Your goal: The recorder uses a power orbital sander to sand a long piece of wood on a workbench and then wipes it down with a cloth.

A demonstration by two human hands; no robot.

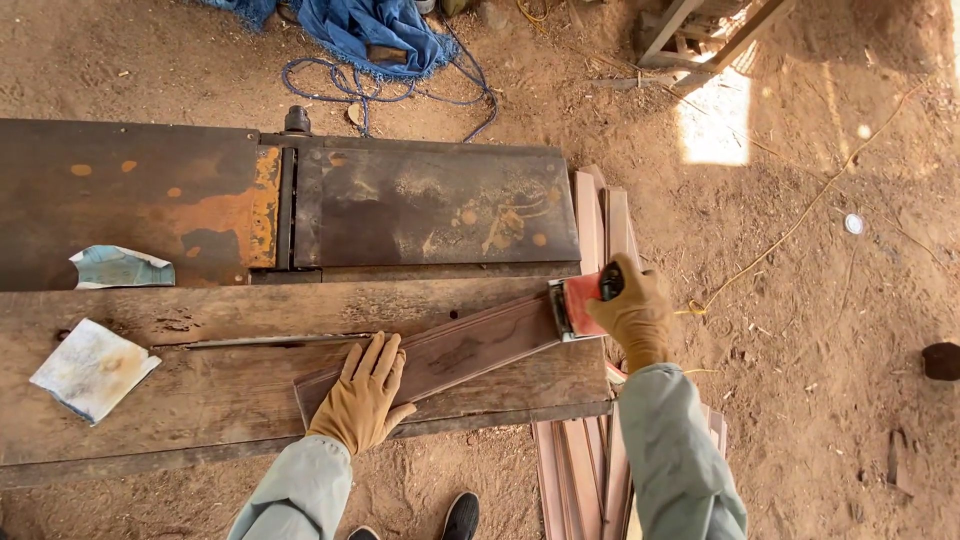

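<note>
Your left hand lies flat and open, fingers spread, pressing down on the near end of the long reddish-brown plank. That plank sits at a slant on the wooden workbench, its far end rising toward the right edge of the bench. Your right hand is closed around the red sander, which rests on that far end of the plank (both hands are in tan work gloves). Behind the plank, farther from you, the rusty metal machine bed runs across the bench. To the left of the plank, two worn sheets of sandpaper lie well apart from it, one on the bench boards and one at the edge of the metal bed. To the right of the plank and below its far end, a stack of similar reddish boards lies on the dirt floor. Beyond the metal bed, a blue cloth and a coiled blue cord sit on the ground.
</note>
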